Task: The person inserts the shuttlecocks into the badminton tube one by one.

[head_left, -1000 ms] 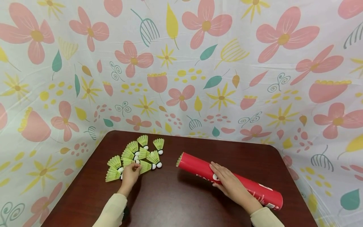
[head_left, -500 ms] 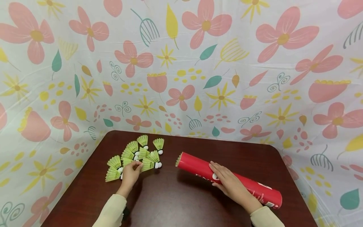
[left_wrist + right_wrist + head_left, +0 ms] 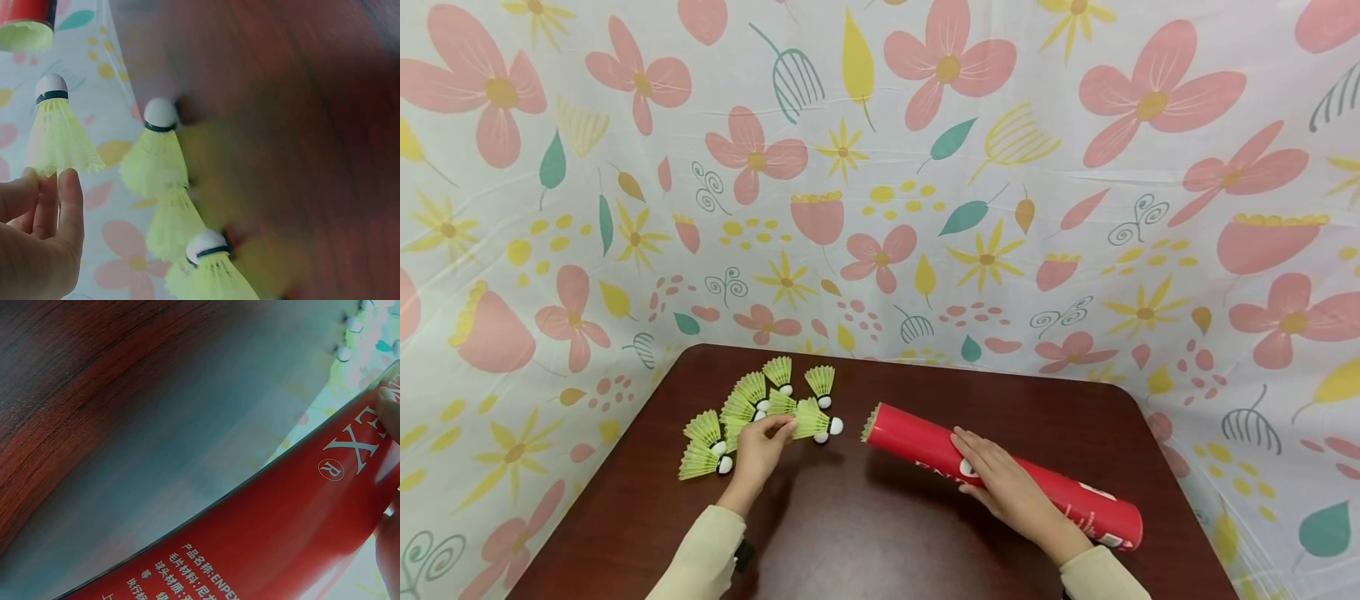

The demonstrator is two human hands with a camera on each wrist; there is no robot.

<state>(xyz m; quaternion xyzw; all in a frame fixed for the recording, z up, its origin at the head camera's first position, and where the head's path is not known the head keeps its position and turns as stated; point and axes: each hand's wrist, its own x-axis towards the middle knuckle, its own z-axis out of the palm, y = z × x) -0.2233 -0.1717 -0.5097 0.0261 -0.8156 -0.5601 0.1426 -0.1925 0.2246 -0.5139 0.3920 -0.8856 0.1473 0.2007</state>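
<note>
My left hand [image 3: 762,450] pinches a yellow-green shuttlecock [image 3: 811,419] by the edge of its skirt, white cork pointing right. In the left wrist view this shuttlecock [image 3: 62,134] hangs between thumb and fingertips, apart from the others. A red tube [image 3: 917,433] lies slanted across the right half of the table, and my right hand [image 3: 1011,487] holds it around the middle. Its left end is open and faces the held shuttlecock; yellow-green skirt edges show at that mouth. Printed text covers the tube [image 3: 262,531] in the right wrist view.
Several more shuttlecocks [image 3: 748,392] lie loosely grouped at the table's back left, some overlapping. The dark wooden table [image 3: 842,533] ends at a flower-patterned cloth [image 3: 880,317] behind and at both sides.
The left hand has moved right and slightly up with the pinched shuttlecock, drawing it out of the group toward the tube's mouth. The right hand and tube have barely shifted.
</note>
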